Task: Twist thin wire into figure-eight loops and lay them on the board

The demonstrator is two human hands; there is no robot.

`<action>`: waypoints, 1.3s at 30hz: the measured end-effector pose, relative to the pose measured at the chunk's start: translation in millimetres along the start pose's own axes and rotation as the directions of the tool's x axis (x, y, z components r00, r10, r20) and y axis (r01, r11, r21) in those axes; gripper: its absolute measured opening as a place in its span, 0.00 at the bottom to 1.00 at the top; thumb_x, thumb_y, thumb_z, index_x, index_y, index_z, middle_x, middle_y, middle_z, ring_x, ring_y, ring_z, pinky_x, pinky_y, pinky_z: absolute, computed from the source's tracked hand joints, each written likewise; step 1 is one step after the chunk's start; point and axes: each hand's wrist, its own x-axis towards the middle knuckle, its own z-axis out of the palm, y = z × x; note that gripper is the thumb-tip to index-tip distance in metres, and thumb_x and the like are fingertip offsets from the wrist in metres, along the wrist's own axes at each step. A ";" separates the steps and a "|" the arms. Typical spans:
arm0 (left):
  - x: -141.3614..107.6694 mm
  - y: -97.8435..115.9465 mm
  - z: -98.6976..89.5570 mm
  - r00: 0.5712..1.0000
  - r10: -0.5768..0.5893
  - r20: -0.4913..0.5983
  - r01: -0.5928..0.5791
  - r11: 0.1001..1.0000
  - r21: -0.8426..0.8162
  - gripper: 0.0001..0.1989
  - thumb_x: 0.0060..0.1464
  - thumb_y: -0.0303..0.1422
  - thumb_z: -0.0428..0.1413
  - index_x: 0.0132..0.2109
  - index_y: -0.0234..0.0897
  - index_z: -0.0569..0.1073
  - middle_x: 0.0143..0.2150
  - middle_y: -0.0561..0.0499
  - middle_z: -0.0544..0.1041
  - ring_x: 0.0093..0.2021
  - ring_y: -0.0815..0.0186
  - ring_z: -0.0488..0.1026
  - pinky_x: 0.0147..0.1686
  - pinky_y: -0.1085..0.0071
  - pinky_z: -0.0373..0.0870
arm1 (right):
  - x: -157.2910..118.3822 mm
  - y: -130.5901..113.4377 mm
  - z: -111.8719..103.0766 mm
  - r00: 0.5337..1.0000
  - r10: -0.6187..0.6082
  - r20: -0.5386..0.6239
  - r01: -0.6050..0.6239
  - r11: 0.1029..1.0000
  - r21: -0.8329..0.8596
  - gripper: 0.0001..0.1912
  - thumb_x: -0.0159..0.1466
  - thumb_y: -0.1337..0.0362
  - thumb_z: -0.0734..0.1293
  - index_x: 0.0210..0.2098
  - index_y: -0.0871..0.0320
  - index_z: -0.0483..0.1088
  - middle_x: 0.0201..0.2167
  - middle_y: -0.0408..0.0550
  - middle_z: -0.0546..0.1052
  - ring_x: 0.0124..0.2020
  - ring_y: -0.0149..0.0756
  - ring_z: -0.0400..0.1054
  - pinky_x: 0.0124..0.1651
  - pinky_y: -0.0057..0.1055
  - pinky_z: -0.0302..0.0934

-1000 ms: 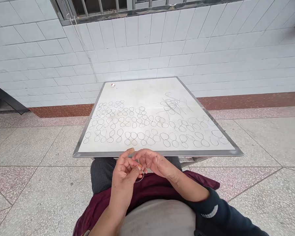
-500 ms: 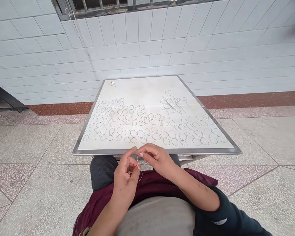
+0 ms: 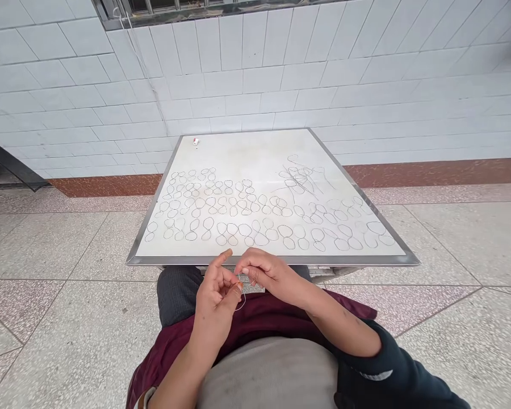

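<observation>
A thin, pale wire is bent into a curve between my hands, above my lap at the table's near edge. My left hand pinches it between thumb and a bent finger, while the index finger points up. Close against it, my right hand pinches the upper part of the wire with thumb and fingertips. The exact ends of the wire are hidden by the fingers. On the table in front lie rows of thin wires bent into figure-eight loops.
The white table has a metal rim and stands against a tiled wall. A tangle of loose wires lies right of its middle. A small white and red object sits at the far left corner.
My right hand has moved slightly down and closer to my left fingers. Less of the wire shows between the hands. The view has shifted slightly.
</observation>
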 end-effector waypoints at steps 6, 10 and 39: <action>0.5 -1.6 -2.5 0.998 -0.039 0.057 0.045 0.994 -0.105 0.27 0.53 0.28 0.57 0.60 0.44 0.65 0.31 0.56 0.70 0.27 0.70 0.67 0.31 0.72 0.66 | -2.1 4.6 -8.7 0.993 -0.077 0.088 0.086 0.990 -0.112 0.13 0.72 0.62 0.55 0.40 0.56 0.70 0.34 0.43 0.67 0.29 0.27 0.64 0.37 0.27 0.61; 0.9 -4.0 -0.7 0.994 -0.054 0.090 0.066 0.989 -0.130 0.26 0.52 0.27 0.58 0.58 0.42 0.67 0.30 0.56 0.70 0.27 0.70 0.67 0.30 0.72 0.66 | -2.4 6.1 -12.4 0.981 -0.136 0.139 0.157 0.976 -0.150 0.12 0.71 0.68 0.55 0.40 0.56 0.69 0.34 0.44 0.66 0.30 0.27 0.63 0.36 0.26 0.60; -1.2 -5.3 -3.6 0.995 -0.047 0.085 0.062 0.982 -0.177 0.26 0.53 0.27 0.58 0.59 0.43 0.65 0.30 0.57 0.70 0.28 0.71 0.67 0.32 0.73 0.66 | -1.9 -3.1 -15.2 0.973 -0.163 0.164 0.212 0.913 -0.349 0.11 0.71 0.68 0.57 0.40 0.56 0.71 0.37 0.46 0.68 0.36 0.30 0.65 0.40 0.27 0.61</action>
